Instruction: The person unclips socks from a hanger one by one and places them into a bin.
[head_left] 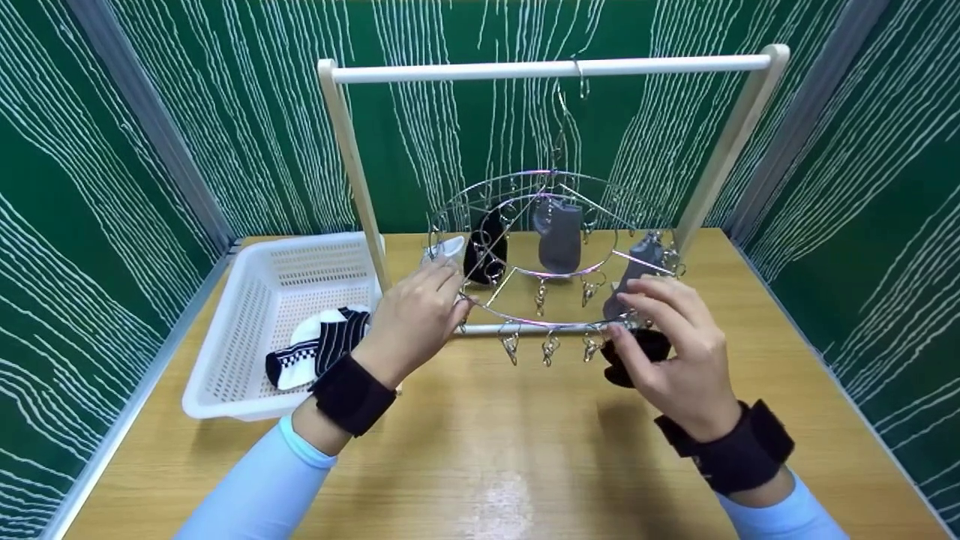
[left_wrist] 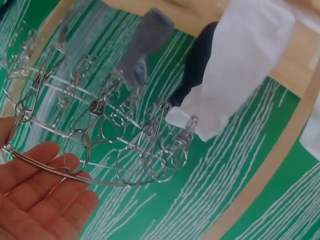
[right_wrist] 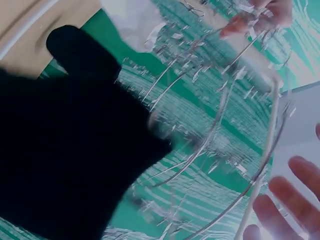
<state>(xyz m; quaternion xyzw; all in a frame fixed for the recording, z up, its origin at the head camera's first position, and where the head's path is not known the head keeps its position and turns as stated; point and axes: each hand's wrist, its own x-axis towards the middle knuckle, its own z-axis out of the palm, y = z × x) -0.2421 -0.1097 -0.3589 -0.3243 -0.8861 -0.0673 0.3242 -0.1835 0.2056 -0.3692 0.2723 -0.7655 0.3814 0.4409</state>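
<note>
Rnd metal clip hanger (head_left: pixel 551 324): rim in L hand (head_left: pixel 418 313) | blk sock (head_left: pixel 649 346): hanging nr R hand (head_left: pixel 686 349)

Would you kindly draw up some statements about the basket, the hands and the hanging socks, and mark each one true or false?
1. The left hand holds the rim of the wire hanger. True.
2. The right hand is clenched into a fist. False: its thumb and fingers are spread apart.
3. The white basket stands on the table. True.
4. The basket holds only grey socks. False: black-and-white socks lie in it.
5. A black sock hangs from the hanger. True.
</note>
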